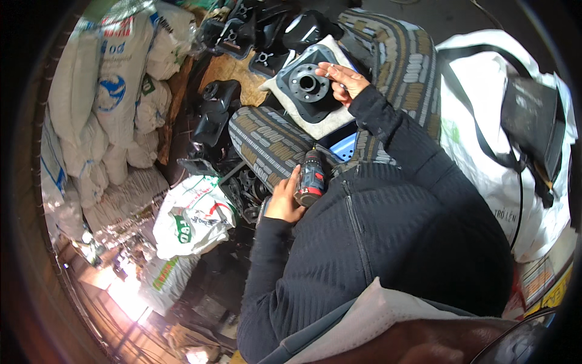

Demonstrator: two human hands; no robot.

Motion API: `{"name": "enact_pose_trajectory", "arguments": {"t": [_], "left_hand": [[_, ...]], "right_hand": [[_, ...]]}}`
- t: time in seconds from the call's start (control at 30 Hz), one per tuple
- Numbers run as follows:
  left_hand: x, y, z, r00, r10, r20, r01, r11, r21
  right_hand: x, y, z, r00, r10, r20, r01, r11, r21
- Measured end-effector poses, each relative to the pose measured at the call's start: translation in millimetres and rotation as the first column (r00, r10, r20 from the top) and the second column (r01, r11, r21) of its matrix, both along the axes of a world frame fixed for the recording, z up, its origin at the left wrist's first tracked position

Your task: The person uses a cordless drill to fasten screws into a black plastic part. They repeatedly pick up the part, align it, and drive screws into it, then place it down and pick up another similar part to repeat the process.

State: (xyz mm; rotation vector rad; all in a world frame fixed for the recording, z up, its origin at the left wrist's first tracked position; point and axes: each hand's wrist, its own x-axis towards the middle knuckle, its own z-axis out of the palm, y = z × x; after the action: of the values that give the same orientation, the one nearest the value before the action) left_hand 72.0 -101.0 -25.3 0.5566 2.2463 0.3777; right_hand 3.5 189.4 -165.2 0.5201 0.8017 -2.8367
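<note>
Black flanged part (pixel 308 85) under right hand (pixel 341 79), fingers seemingly pinched; left hand (pixel 285 197) grips drill (pixel 310 180).

Matt black plastic housing (pixel 309 85); glossy plastic drill (pixel 310 179); woven cloth sacks (pixel 115 79)

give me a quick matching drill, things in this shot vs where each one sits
Things:
1. cordless drill
2. black plate with round hub
3. pile of white sacks
4. big white bag with black straps

Places:
A. far left
B. on the white cushion
C. in the left hand
D. far right

Pairs: 1-C, 2-B, 3-A, 4-D
</note>
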Motion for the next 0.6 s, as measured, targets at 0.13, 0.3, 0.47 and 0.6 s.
{"name": "enact_pose_trajectory", "arguments": {"t": [0.13, 0.3, 0.47, 0.6], "left_hand": [[-70, 2, 22, 0.888, 0.277, 0.368, -0.375, 0.898, 0.228], [-103, 90, -46, 0.876, 0.44, -0.195, -0.203, 0.705, 0.679], [-128, 116, -74, 0.834, 0.407, -0.372, -0.054, 0.732, 0.679], [-146, 114, -83, 0.856, 0.502, -0.123, -0.255, 0.617, 0.744]], "right_hand": [[-7, -15, -7, 0.991, 0.092, 0.092, -0.077, 0.985, -0.158], [-11, -55, 16, 0.975, 0.205, 0.086, -0.177, 0.95, -0.256], [-18, -47, -8, 0.962, 0.251, 0.103, -0.153, 0.817, -0.556], [-20, -40, -9, 0.95, 0.239, 0.2, -0.122, 0.876, -0.467]]}}
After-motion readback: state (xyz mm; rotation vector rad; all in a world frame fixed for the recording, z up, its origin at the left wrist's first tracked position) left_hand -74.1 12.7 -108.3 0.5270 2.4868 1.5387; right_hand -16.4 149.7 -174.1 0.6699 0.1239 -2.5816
